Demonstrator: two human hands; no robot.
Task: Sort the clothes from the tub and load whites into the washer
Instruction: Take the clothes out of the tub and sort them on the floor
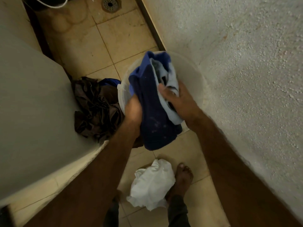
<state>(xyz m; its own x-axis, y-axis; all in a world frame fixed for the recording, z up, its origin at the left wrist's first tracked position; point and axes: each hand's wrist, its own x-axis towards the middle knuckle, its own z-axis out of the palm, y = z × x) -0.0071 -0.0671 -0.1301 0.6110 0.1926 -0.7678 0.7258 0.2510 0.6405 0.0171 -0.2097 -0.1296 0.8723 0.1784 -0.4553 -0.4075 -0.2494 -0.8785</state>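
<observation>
White bundle (151, 183) dropped on near floor by foot, set apart for washer. Left hand (133, 108) and right hand (177, 99), each grip closed on blue garment (152, 102), lifted over clear tub (193, 76). Dark heap (96, 107) left, likely coloureds.

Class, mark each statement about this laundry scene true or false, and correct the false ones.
1. Both hands hold the blue garment. True: the left hand and the right hand grip it above the clear tub.
2. The white cloth lies inside the tub. False: it lies on the tiled floor by the person's foot.
3. A brown pile lies left of the tub. True.
4. The floor drain is covered by clothes. False: it is bare.
</observation>
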